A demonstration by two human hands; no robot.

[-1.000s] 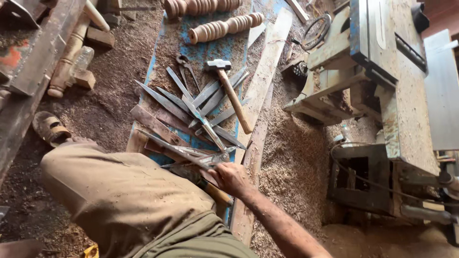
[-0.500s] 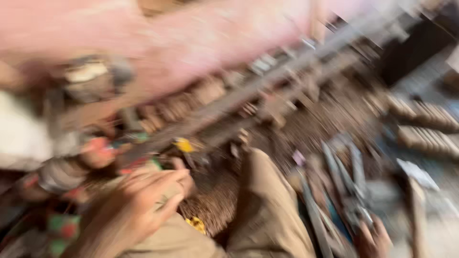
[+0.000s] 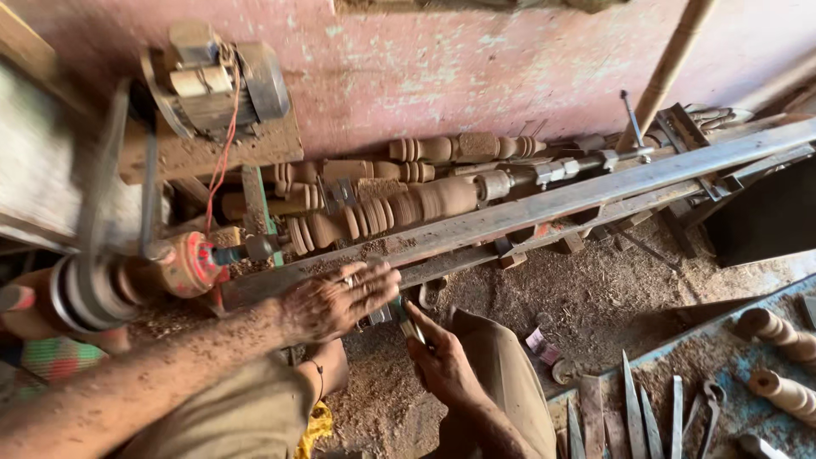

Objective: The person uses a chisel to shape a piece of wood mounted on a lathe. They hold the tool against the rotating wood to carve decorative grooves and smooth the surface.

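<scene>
Gripping chisel (image 3: 406, 321) — between both hands' fingers (image 3: 429, 340)

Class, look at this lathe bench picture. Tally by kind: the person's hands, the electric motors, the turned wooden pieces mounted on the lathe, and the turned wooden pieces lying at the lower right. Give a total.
Hands: 2, the left hand and the right hand
Electric motor: 1
Turned piece on the lathe: 1
Turned pieces at lower right: 2
Total: 6

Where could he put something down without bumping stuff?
There is bare, sawdust-covered floor between the long metal lathe rail and the blue board of chisels. It is crowded behind the rail, where turned wooden spindles lie packed, and where the left hand and right hand meet.
</scene>
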